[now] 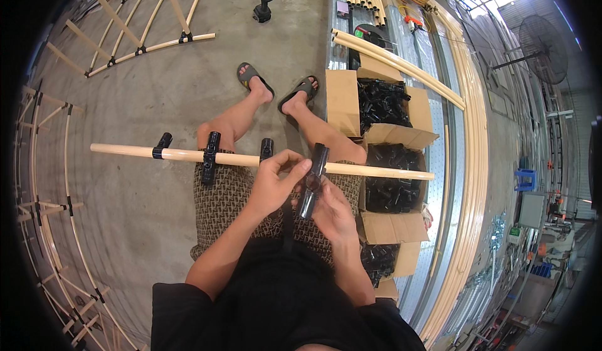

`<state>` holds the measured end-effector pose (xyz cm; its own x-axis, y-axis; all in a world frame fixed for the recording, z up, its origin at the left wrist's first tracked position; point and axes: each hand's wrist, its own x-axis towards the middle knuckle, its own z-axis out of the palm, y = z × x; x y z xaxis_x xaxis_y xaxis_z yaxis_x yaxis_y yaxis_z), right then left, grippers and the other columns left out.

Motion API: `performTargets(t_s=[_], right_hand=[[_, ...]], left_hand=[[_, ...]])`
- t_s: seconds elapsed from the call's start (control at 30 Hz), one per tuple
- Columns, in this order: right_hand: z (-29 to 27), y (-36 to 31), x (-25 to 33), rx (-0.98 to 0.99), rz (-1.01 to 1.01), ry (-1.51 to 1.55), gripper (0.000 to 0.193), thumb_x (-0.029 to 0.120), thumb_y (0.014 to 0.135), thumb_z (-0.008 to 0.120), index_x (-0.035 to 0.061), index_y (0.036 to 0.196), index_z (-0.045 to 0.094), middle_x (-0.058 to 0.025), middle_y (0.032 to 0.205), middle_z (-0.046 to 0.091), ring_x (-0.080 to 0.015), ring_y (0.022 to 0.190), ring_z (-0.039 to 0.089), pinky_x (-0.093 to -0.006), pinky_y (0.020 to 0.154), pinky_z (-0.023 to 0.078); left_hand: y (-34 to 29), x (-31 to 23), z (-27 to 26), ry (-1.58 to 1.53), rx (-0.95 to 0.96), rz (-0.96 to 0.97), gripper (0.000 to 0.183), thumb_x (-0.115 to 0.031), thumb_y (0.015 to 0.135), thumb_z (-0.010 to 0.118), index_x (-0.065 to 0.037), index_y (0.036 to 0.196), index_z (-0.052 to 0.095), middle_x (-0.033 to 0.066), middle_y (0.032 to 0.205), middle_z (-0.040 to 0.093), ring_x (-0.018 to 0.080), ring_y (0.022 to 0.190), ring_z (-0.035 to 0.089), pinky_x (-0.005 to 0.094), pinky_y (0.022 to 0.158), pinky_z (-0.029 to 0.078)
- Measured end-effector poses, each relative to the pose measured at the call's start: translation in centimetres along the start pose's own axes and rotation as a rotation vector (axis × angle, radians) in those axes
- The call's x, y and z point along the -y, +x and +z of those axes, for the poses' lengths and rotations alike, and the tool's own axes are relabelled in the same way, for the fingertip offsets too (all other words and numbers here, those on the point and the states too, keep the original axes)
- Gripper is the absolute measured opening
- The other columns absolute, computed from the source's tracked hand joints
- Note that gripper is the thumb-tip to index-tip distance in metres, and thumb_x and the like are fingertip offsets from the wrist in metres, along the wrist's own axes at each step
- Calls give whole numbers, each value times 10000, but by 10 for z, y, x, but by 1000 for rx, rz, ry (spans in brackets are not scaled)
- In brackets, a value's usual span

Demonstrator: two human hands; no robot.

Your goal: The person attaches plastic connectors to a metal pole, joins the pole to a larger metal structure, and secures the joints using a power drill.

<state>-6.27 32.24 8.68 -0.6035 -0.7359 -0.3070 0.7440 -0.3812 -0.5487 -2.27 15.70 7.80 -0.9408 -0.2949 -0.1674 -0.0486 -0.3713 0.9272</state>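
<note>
head view: left hand (276, 178) and right hand (335, 213) had a closed grip on the black joint (313, 179), right of the middle of the pole (239, 159). the pole lay over the legs (241, 114), so moving them could have rolled it.

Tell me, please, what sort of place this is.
Probably a workshop or small factory: a cordless drill stands on the concrete floor, open cardboard boxes hold many black pipe joints, and a frame of pale pipes is nearby.
</note>
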Motion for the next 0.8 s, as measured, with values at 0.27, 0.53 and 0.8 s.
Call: performTargets(t_s=[0.27,0.53,0.8], right_hand=[[-18,0,-4,44,-41,-9,384,213,1005,653,1,1319,590,-99,1302,620,-225,1182,607,-456,1018,507],[-31,0,-11,38,-139,61,378,226,973,694,28,1286,620,-83,1314,620,-231,1215,599,-427,1020,509],[-39,3,-11,55,-174,125,363,208,960,702,34,1271,634,-102,1348,603,-266,1257,584,-466,1055,502]], left_hand=[[-8,-10,2,-4,26,9,205,-136,1010,652,43,1108,673,55,968,712,86,883,649,245,793,522],[-21,-31,2,279,21,192,185,-82,942,694,17,1099,700,97,1045,712,169,972,662,307,876,508],[-25,-34,0,257,157,191,182,-58,896,740,10,1064,716,92,1064,704,162,941,654,294,825,505]])
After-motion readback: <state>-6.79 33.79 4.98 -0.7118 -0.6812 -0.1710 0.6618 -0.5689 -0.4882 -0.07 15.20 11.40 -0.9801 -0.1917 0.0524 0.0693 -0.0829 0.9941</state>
